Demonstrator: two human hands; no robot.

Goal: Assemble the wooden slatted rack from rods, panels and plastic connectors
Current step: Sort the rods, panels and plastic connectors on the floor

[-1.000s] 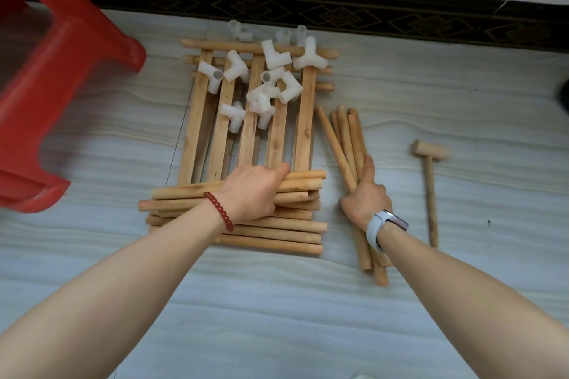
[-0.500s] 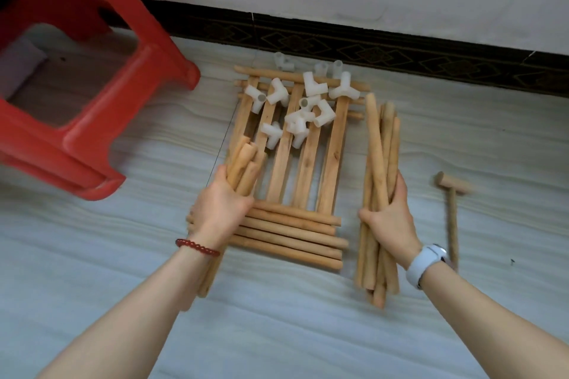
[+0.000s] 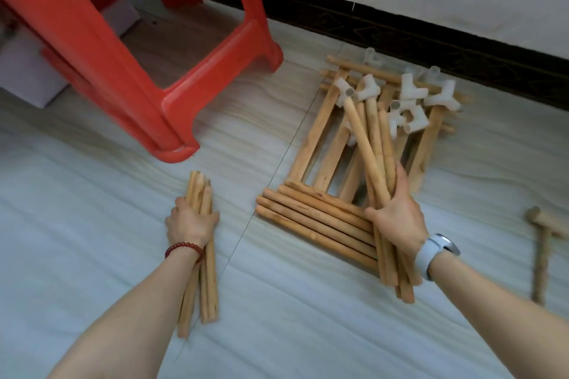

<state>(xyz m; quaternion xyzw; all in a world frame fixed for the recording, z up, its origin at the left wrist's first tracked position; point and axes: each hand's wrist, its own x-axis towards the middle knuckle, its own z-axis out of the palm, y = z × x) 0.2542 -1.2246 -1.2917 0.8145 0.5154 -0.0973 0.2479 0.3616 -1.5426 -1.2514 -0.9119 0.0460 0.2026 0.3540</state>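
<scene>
My left hand point(image 3: 189, 223) grips a bundle of short wooden rods point(image 3: 204, 283) that lies on the floor to the left of the pile. My right hand point(image 3: 398, 218) grips a bundle of longer rods point(image 3: 369, 144), held tilted above the slatted panels point(image 3: 311, 144). Several loose rods point(image 3: 311, 218) lie across the panels' near end. White plastic connectors point(image 3: 409, 92) are heaped on the panels' far end.
A red plastic stool point(image 3: 129, 55) stands at the upper left, its leg close to the left rods. A small wooden mallet point(image 3: 542, 243) lies at the far right. A dark skirting strip point(image 3: 431, 31) and the wall run behind the pile.
My left hand has carried its rod bundle away from the pile to the left and down onto the floor. My right hand has swung its bundle over the panels. The view has shifted left.
</scene>
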